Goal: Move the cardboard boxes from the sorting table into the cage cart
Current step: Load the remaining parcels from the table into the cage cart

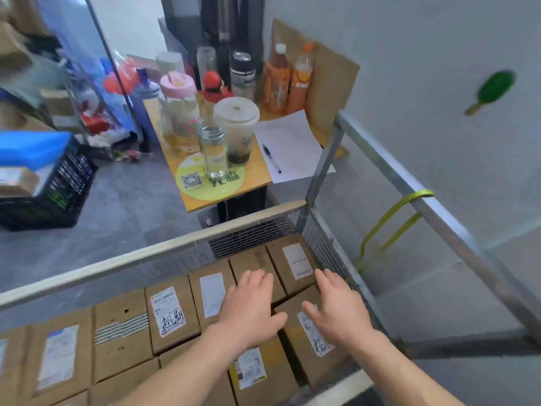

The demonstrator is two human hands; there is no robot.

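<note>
Here, your left hand (248, 306) and right hand (336, 313) spread flat, holding nothing, over cardboard boxes (172, 315) in the far-right corner of the cage cart (146, 253).

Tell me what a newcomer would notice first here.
Two bare hands, the left hand and the right hand, spread open over rows of labelled cardboard boxes packed inside the cage cart at the bottom. Behind the cart, a small wooden table is crowded with bottles and cups. A green paddle-shaped thing shows on the grey wall at upper right.
</note>
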